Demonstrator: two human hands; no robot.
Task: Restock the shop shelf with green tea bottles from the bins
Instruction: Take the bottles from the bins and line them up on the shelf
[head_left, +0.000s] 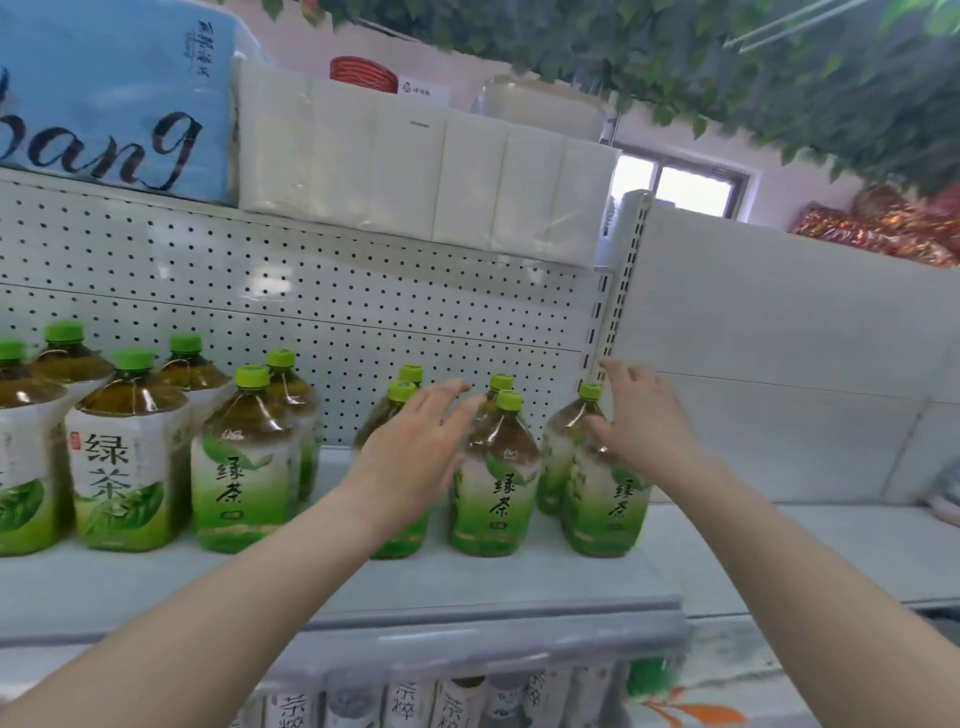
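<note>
Several green tea bottles with green caps stand on the white shelf (467, 577). My left hand (415, 452) reaches in with straight fingers, in front of one bottle (400, 535) and just left of the middle bottle (496, 488). My right hand (641, 415) is spread open against the upper side of the rightmost bottle (597, 499). Neither hand grips anything. Larger bottles with white-green labels (124, 467) stand at the left. No bin is in view.
A perforated white back panel (337, 312) rises behind the bottles. The upper shelf carries white tissue packs (415, 166) and a blue pack (114, 98). A slotted upright (618, 291) bounds the bay on the right. Other bottles (457, 701) fill the shelf below.
</note>
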